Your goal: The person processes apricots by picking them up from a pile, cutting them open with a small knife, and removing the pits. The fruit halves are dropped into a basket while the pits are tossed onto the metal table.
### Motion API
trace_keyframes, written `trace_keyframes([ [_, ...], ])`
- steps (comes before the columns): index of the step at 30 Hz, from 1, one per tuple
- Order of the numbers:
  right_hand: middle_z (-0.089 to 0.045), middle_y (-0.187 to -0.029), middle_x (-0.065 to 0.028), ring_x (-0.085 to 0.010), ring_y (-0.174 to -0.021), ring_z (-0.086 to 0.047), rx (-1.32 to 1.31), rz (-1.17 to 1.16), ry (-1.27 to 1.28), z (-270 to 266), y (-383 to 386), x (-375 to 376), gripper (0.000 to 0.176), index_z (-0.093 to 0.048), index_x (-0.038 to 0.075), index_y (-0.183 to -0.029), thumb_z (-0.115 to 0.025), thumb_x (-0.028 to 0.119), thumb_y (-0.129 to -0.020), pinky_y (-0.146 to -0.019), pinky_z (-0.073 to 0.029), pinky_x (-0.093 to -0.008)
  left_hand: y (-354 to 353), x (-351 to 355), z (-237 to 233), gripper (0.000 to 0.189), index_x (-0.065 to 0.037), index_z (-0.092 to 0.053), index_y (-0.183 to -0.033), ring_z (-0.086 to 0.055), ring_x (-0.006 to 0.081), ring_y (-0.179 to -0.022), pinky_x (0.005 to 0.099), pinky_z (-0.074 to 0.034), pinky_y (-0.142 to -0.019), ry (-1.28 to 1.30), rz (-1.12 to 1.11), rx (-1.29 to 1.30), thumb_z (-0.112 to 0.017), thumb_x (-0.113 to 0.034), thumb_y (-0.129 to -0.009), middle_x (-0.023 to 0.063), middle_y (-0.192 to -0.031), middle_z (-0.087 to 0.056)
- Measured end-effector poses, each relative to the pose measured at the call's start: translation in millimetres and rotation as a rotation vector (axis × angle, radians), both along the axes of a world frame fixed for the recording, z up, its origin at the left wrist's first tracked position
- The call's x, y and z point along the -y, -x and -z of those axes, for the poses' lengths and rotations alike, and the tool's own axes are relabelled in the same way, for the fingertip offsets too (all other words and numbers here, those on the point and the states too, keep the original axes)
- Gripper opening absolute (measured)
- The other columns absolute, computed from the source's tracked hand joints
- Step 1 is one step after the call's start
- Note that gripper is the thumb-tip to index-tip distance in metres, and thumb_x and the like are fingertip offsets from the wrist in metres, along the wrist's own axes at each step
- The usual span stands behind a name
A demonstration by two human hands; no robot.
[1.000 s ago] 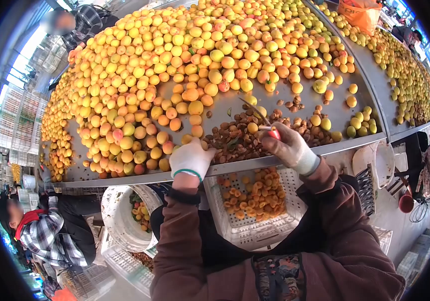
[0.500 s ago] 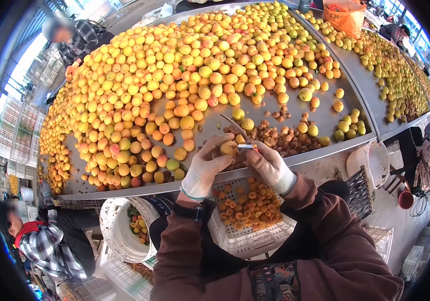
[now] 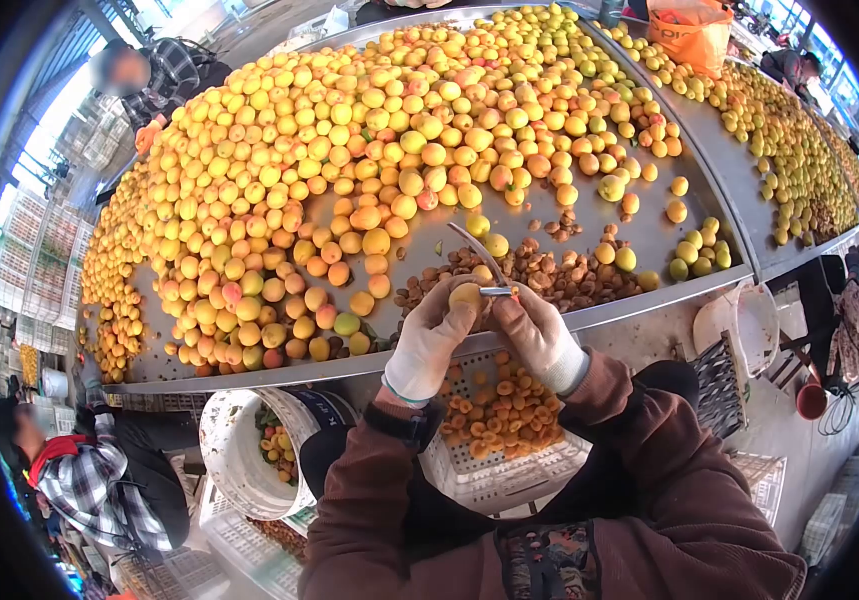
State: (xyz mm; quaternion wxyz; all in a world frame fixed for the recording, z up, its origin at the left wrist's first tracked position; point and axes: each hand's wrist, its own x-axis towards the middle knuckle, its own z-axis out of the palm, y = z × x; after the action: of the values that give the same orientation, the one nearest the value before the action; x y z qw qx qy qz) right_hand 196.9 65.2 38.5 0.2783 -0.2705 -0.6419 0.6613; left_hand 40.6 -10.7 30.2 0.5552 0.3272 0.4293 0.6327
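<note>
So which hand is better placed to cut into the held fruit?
Right, I'd judge: the right hand grips the curved-bladed knife, close to the fruit. The left hand holds that fruit, so it seems better suited to steadying it.

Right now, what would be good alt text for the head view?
A gloved left hand holds a yellow fruit beside a curved knife in the right hand, at the front edge of a metal table. On it lie a large heap of apricots and a pile of brown pits; below sits a white crate of halved fruit.
</note>
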Motion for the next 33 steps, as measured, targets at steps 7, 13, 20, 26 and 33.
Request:
trace_keyframes([
  [7,-0.049,-0.081,0.0055,-0.0054,-0.075,-0.044,-0.067,0.013,0.151,4.1,9.3,9.6,0.045,-0.057,0.002,-0.109,-0.048,0.045,-0.101,-0.065,-0.040,-0.0226,2.0,3.1,-0.5,0.044,-0.001,-0.054,-0.127,-0.051,0.0084,-0.098,0.0241,-0.042,-0.088,0.007,-0.047,-0.100,-0.061,-0.032,-0.097,0.0006,-0.109,-0.058],
  [13,-0.058,-0.083,-0.0006,-0.0107,-0.078,-0.052,-0.021,0.020,0.093,8.0,14.2,6.7,0.039,-0.056,0.002,-0.110,-0.048,0.039,-0.101,-0.067,-0.045,-0.0283,8.5,1.5,-11.5,0.037,0.002,-0.057,-0.119,-0.057,0.0133,-0.101,0.0291,-0.047,-0.089,0.041,-0.057,-0.337,-0.059,-0.028,-0.098,0.0052,-0.110,-0.060],
  [20,-0.059,-0.075,-0.0141,-0.0160,-0.070,-0.057,0.411,0.156,-0.449,26.0,15.9,-16.0,0.027,-0.052,0.002,-0.098,-0.051,0.029,-0.100,-0.066,-0.049,-0.0331,8.6,-8.5,-10.3,0.027,0.000,-0.060,-0.117,-0.057,0.0124,-0.096,0.0265,-0.046,-0.087,-0.019,-0.267,-0.816,-0.060,-0.014,-0.095,0.0044,-0.105,-0.062],
  [26,-0.052,-0.073,-0.0102,-0.0152,-0.069,-0.052,0.074,0.078,-0.221,19.4,18.3,-4.7,0.029,-0.051,0.003,-0.098,-0.053,0.032,-0.099,-0.064,-0.046,-0.0322,16.6,-12.6,1.3,0.040,0.000,-0.048,-0.133,-0.057,0.0191,-0.111,0.0325,-0.045,-0.098,-0.048,-0.230,0.022,-0.058,-0.016,-0.097,0.0110,-0.120,-0.060],
  [33,-0.058,-0.076,-0.0168,-0.0298,-0.070,-0.061,0.181,0.033,-0.178,20.9,22.4,2.1,0.033,-0.051,0.004,-0.098,-0.050,0.037,-0.100,-0.066,-0.048,-0.0375,12.1,-15.5,-0.2,0.046,0.001,-0.043,-0.137,-0.056,0.0244,-0.118,0.0374,-0.045,-0.102,-0.047,-0.184,0.206,-0.057,-0.018,-0.098,0.0143,-0.126,-0.058],
])
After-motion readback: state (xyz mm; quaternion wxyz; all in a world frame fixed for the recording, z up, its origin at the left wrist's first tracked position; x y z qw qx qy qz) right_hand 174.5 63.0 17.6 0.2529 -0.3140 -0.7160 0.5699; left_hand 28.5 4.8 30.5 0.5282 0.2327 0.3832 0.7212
